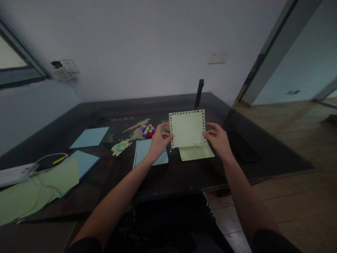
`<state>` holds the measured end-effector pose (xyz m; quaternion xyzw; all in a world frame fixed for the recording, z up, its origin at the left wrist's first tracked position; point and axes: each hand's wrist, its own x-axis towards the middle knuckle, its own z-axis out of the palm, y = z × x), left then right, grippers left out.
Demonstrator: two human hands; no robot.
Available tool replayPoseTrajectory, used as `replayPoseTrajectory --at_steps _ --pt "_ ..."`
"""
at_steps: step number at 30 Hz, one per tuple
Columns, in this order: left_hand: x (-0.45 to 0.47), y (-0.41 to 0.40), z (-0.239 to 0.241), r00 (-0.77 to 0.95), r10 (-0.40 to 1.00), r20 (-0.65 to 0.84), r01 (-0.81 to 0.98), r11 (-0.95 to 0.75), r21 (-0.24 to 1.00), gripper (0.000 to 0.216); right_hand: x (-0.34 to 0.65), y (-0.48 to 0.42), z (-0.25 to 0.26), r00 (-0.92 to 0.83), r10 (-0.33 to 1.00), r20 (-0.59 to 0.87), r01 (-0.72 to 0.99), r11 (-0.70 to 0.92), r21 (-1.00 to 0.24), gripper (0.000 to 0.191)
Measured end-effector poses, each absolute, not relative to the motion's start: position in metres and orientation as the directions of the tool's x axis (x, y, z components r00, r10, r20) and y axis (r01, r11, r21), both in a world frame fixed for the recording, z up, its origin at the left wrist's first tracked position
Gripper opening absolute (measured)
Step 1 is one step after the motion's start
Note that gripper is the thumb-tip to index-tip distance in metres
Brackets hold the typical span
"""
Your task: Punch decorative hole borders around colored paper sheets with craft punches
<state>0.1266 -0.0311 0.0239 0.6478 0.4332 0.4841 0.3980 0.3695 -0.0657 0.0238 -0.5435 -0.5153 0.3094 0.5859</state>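
Observation:
Both of my hands hold up a pale green paper square (187, 129) with small shapes punched along its edges. My left hand (160, 140) pinches its left edge near the lower corner, and my right hand (218, 138) pinches the right edge. Under the raised sheet lies another pale green sheet (197, 153) on the dark table. A light blue sheet (142, 151) with a punched border lies partly behind my left hand and forearm. Near that hand is a cluster of purple, red and green craft punches or similar small round things (149, 130); their exact kind is unclear.
A heap of tiny paper cut-outs (121, 147) lies left of centre. Farther left are a blue sheet (90, 137), overlapping green sheets (60, 174), and a white power strip (15, 174) with a cable. A black upright post (199, 94) stands behind the raised sheet.

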Motion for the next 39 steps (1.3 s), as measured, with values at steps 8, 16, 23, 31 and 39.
replayPoseTrajectory --at_steps 8,16,23,31,39 --pt "0.161 -0.043 0.007 0.367 0.916 0.164 0.59 -0.366 0.72 0.02 0.403 -0.076 -0.001 0.22 0.959 0.179 0.524 0.039 -0.851 0.036" --pt "0.167 -0.053 0.004 0.44 0.895 0.076 0.786 -0.424 0.45 0.017 0.403 -0.081 -0.015 0.237 0.954 0.186 0.674 -0.024 -0.738 0.03" --pt "0.166 -0.064 0.011 0.46 0.882 0.105 0.821 -0.467 0.327 0.021 0.406 -0.084 -0.018 0.252 0.932 0.26 0.814 -0.059 -0.578 0.026" --pt "0.082 -0.04 0.039 0.349 0.894 0.283 0.823 -0.436 0.364 0.018 0.364 -0.077 0.023 0.078 0.875 0.478 0.781 0.244 -0.574 0.016" --pt "-0.001 -0.019 0.001 0.31 0.927 0.211 0.925 -0.346 0.159 0.037 0.242 -0.022 0.037 -0.346 0.885 0.312 0.807 0.45 -0.382 0.021"
